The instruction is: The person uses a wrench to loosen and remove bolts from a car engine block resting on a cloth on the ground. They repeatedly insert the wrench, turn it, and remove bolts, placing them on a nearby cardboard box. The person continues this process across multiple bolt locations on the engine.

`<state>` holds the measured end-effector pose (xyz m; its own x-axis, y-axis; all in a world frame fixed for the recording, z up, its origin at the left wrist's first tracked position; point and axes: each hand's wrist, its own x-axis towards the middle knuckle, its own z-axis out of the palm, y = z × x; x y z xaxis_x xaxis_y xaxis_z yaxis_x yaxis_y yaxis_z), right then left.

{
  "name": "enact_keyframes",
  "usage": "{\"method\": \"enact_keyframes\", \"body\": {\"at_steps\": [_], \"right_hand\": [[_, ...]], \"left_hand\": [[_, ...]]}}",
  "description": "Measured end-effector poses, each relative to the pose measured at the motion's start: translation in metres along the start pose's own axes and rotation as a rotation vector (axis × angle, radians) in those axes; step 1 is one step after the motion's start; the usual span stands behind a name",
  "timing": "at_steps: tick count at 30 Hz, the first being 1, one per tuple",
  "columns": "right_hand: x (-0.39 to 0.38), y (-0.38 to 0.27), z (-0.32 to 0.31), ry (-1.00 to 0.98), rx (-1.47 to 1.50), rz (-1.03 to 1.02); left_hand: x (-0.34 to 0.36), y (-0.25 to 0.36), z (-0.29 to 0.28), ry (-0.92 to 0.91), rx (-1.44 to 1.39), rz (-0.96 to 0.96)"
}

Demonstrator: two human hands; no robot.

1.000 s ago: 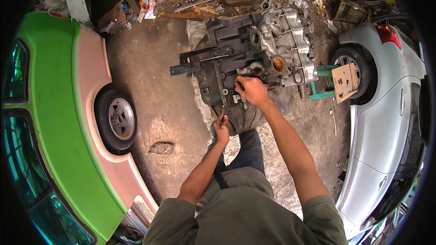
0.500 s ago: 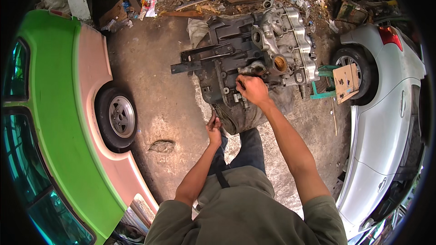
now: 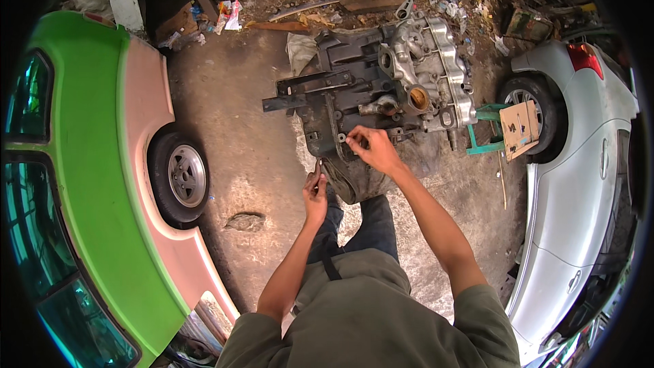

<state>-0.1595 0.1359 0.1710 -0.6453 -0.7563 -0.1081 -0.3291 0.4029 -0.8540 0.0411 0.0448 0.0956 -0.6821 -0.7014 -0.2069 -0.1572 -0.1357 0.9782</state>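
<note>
So the engine block (image 3: pixel 381 105) is sitting on the concrete between the two cars, dirty dark casing on its near side and the silvery aluminium part (image 3: pixel 436 71) on its far side. Everything below is relative to that block.

Right hand (image 3: pixel 371 150) is on the block's near edge, fingers pinched together on some small fitting there; too small to tell what exactly. It's basically where it was half a second ago, same pinch, same spot.

Left hand (image 3: pixel 315 194) is just off the block's near-left corner, closed around a thin tool (image 3: pixel 318 169) whose tip points up toward the casing. Compared with a second ago, this hand has come up closer to the block; earlier it hung lower and a bit further out.

Left of the block, well apart, is the green and pink car (image 3: pixel 102 184) with its wheel (image 3: pixel 180 177). Right of the block there's a green stand (image 3: pixel 485 133) with a piece of cardboard (image 3: pixel 519 128) on it, then the silver car (image 3: pixel 579 184). Beyond the block, scrap and litter.
</note>
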Motion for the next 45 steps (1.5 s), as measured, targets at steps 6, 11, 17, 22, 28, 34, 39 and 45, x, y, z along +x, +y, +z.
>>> {"method": "enact_keyframes", "body": {"at_steps": [6,11,17,22,28,34,39,45], "right_hand": [[-0.044,-0.039,0.047,-0.072,0.227,0.110],[-0.055,-0.049,0.053,0.066,0.311,0.088],[-0.067,-0.056,0.054,0.158,0.427,0.084],[-0.067,-0.054,0.058,0.259,0.263,-0.010],[-0.074,-0.060,0.056,0.320,0.256,0.042],[-0.067,-0.067,0.058,0.258,0.487,0.140],[-0.062,-0.068,0.065,0.196,0.544,0.155],[-0.063,-0.081,0.051,0.081,0.503,0.128]], "left_hand": [[-0.002,0.030,-0.014,-0.034,0.332,0.282],[-0.006,0.054,-0.014,-0.086,0.364,0.312],[-0.012,0.070,-0.010,-0.115,0.395,0.371],[-0.013,0.077,-0.008,-0.104,0.425,0.353],[-0.013,0.092,-0.012,-0.138,0.680,0.387],[-0.009,0.082,-0.012,-0.113,0.537,0.230],[-0.011,0.081,-0.017,-0.094,0.494,0.244],[-0.007,0.109,-0.020,-0.094,0.545,0.481]]}}
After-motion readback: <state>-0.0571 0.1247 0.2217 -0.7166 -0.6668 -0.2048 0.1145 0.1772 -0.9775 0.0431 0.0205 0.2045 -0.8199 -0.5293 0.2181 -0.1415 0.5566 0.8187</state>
